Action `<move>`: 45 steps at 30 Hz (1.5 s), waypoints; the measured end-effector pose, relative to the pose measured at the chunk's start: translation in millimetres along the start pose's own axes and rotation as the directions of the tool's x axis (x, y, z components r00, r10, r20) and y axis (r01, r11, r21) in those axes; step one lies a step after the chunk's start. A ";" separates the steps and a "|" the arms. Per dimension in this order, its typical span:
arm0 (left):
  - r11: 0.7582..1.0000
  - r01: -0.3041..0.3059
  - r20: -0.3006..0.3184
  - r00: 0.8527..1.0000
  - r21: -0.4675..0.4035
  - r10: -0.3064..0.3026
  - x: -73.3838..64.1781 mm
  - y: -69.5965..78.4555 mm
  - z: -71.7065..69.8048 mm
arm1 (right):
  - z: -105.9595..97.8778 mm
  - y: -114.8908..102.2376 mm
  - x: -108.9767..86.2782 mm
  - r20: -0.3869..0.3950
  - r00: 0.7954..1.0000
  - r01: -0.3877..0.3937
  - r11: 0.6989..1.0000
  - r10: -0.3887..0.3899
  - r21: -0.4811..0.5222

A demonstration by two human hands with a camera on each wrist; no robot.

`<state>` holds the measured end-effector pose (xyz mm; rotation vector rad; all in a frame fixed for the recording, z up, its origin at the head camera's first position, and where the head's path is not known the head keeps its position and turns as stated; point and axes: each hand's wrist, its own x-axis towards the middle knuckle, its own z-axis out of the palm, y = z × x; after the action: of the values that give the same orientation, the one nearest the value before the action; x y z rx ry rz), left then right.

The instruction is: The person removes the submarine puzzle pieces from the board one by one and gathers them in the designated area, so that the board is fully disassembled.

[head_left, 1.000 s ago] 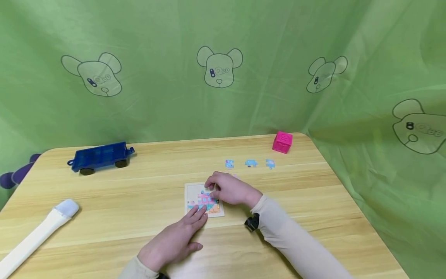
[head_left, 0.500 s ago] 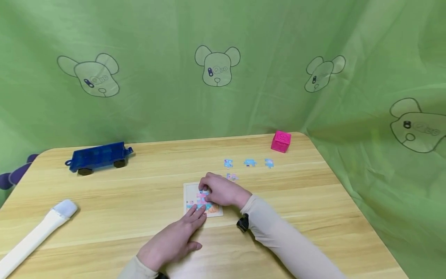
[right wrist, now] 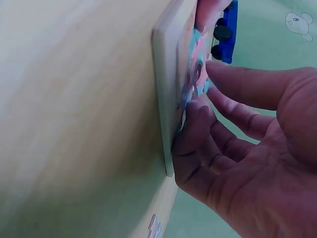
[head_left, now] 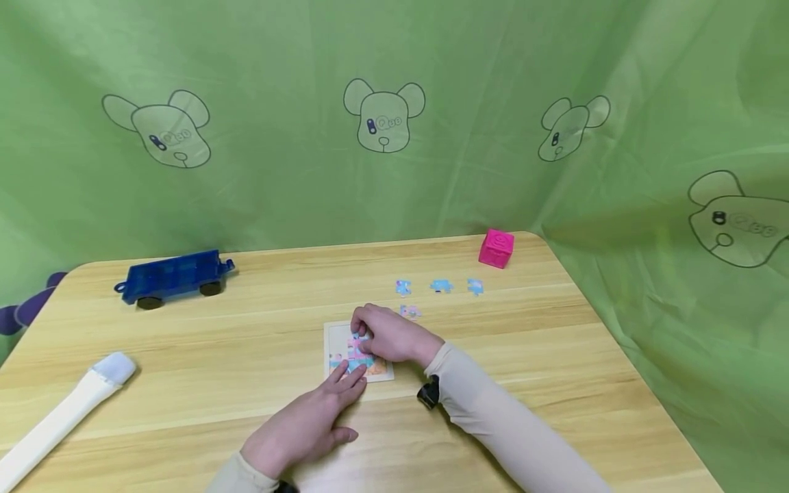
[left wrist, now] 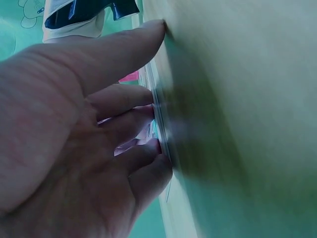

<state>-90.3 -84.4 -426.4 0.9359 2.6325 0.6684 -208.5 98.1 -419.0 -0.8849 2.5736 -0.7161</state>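
A small square jigsaw board (head_left: 335, 334) with a pale rim lies mid-table, partly filled with pink, blue and orange pieces. The left hand (head_left: 306, 426) rests straight fingertips on its near edge, thumb out over the wood. Over the board's right side, the curled right hand (head_left: 397, 335) pinches a puzzle piece (right wrist: 205, 87) low at the picture. Its fingers hide most of that piece. Behind the right hand lie several loose pieces, among them a pink one (head_left: 409, 312) and a blue one (head_left: 441, 285).
A blue toy wagon (head_left: 174, 277) stands at the table's back left, and a pink cube (head_left: 496, 248) at the back right. A white handle-like object (head_left: 74, 411) lies at the front left. Green cloth (head_left: 277, 171) hangs behind the table.
The right hand has moved left and a little lower over the board, uncovering the loose pink piece behind it. The left hand stays on the board's near edge.
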 end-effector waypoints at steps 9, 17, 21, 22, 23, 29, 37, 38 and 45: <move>1.000 0.008 0.001 1.000 -0.010 -0.008 0.3 -0.5 -0.1 | -3.1 -1.2 -2.2 -0.016 1.000 0.006 0.994 -0.004 0.111; 1.000 0.009 -0.003 1.000 -0.030 -0.009 0.2 0.5 0.4 | -14.1 5.6 -11.7 -0.054 0.997 0.056 0.979 -0.047 0.195; 0.999 0.010 -0.006 1.000 -0.033 -0.010 0.4 0.7 1.3 | -27.0 16.0 -21.8 -0.085 0.995 0.067 0.955 -0.045 0.288; 0.999 0.011 -0.006 1.000 -0.033 -0.011 0.3 0.8 1.5 | -30.6 19.2 -24.6 -0.092 0.995 0.070 0.948 -0.044 0.310; 0.999 0.012 -0.007 1.000 -0.032 -0.012 0.2 0.9 1.7 | -34.1 22.6 -27.6 -0.100 0.994 0.070 0.942 -0.039 0.329; 0.999 0.017 -0.006 1.000 -0.028 -0.017 -0.5 1.4 1.6 | -53.6 45.6 -44.2 -0.174 0.985 0.051 0.933 0.013 0.356; 0.999 0.017 -0.003 1.000 -0.031 -0.017 -0.5 2.0 1.5 | -66.7 78.5 -59.9 -0.215 0.961 -0.105 0.951 0.172 0.292; 0.999 0.017 -0.003 1.000 -0.031 -0.017 -0.4 2.0 1.6 | -67.5 82.8 -61.6 -0.222 0.957 -0.122 0.953 0.187 0.277; 0.999 0.017 -0.002 1.000 -0.028 -0.018 -0.6 2.6 1.2 | -69.8 108.0 -67.6 -0.240 0.924 -0.239 0.941 0.297 0.241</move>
<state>-88.0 -82.6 -426.1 0.9037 2.6229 0.7012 -240.5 239.7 -412.2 -0.3755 2.7136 -1.0610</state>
